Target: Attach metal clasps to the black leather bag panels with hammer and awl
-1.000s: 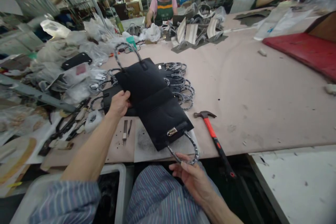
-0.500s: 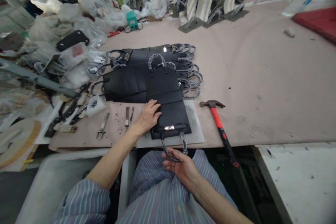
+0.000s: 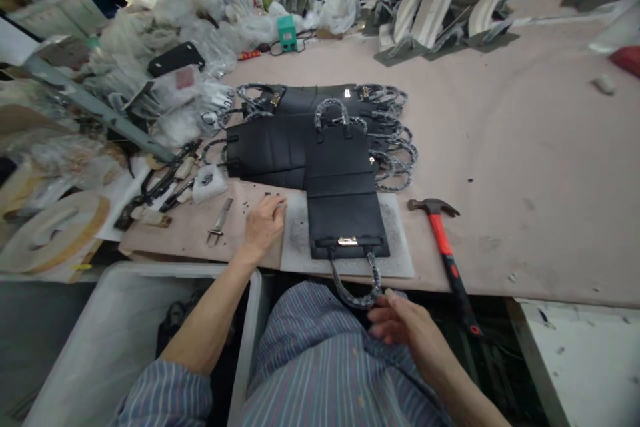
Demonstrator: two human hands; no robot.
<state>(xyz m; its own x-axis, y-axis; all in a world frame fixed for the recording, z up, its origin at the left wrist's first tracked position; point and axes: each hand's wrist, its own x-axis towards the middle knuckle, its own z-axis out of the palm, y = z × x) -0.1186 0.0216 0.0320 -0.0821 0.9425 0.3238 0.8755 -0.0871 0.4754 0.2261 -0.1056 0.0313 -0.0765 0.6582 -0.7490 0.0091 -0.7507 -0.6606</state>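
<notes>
Black leather bag panel [image 3: 345,223], handle [image 3: 350,298] beside curled right hand [image 3: 405,323], grip unclear, left hand [image 3: 263,227] open, white bin [image 3: 140,269] holding dark items [image 3: 175,323]

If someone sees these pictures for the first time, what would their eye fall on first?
The black leather handbag panel stands out first, lying on a pale mat with its braided handle beside the right hand. More black panels fan out behind it. To its right lies a red-handled claw hammer.

Free right: wide bare pink tabletop [image 3: 530,147], only a claw hammer [image 3: 441,233] near the edge.
Blocked far: stacked black handbags [image 3: 270,153].
Blocked left: plastic bags [image 3: 210,47], small steel hand tools [image 3: 219,220].
</notes>
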